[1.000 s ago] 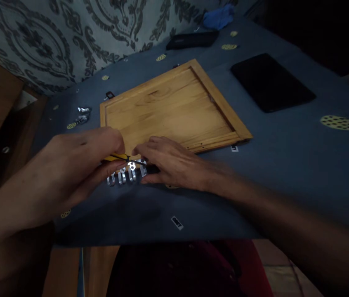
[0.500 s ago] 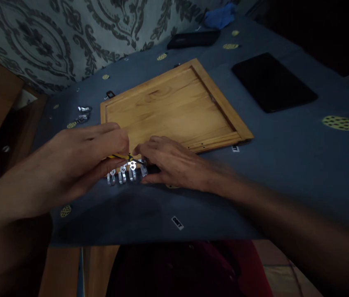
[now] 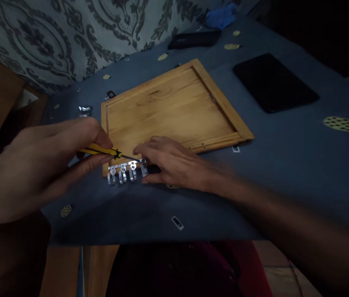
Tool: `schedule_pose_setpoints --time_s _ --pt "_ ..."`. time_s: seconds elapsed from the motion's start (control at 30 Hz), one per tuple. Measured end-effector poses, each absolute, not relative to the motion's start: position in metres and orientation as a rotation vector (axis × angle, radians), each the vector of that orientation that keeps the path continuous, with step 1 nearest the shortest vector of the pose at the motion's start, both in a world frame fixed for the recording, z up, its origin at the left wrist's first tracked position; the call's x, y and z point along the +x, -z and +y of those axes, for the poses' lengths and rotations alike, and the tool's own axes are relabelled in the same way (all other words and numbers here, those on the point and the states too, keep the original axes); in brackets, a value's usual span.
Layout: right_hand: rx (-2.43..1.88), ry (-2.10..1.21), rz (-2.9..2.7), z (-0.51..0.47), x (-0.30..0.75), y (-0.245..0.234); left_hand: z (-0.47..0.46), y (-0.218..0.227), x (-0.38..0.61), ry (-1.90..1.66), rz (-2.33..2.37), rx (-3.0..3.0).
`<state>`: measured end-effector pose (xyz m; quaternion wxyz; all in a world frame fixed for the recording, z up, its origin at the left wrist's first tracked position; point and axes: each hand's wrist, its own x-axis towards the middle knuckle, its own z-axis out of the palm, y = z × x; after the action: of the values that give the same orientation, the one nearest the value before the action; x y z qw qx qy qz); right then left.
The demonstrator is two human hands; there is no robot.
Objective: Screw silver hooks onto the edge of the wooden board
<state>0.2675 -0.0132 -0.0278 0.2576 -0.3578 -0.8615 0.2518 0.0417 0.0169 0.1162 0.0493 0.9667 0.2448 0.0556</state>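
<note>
Steadily: pinching yellow screwdriver (image 3: 102, 150) in left hand (image 3: 57, 150), aimed at right end of hook rail (image 3: 133, 166) on near edge of wooden board (image 3: 168, 109); parting thumb and fingers of right hand (image 3: 174, 163) there, unclear whether gripping. Better held steeper, pressed before turning.

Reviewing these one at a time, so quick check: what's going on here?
The left hand holds a yellow-and-black screwdriver, its tip near the rightmost visible hook on a metal hook rail. The right hand rests at that end. The rail lies along the near edge of a framed wooden board on the tablecloth.
</note>
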Motion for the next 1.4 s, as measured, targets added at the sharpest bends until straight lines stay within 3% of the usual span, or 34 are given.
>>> schedule_pose_setpoints --time_s 1.4 --pt "-0.932 -0.651 -2.326 -0.013 0.268 0.032 0.019 -0.102 0.060 -0.058 0.594 3.007"
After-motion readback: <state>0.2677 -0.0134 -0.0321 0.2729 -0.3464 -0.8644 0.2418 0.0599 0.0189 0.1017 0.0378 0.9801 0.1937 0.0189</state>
